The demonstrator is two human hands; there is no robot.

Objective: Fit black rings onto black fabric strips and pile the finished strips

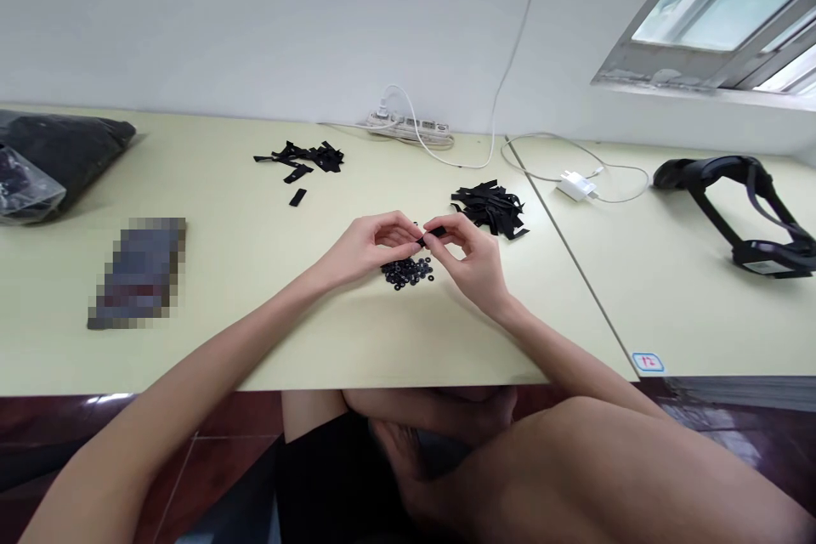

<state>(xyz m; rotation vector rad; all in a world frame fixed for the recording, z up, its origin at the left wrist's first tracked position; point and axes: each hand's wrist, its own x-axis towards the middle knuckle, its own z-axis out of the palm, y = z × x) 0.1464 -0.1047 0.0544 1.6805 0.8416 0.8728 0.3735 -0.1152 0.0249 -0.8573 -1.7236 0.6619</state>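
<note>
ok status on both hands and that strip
Left hand and right hand pinching black strip. Small black rings heaped close by. No obstruction visible.

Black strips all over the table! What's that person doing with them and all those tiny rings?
A person is pinching one small black strip between the fingertips of the left hand and right hand. Just below the hands, a pile of little dark rings lies on the table. A heap of black strips sits beside the right hand, and a looser scatter of strips lies farther back, to the left.
</note>
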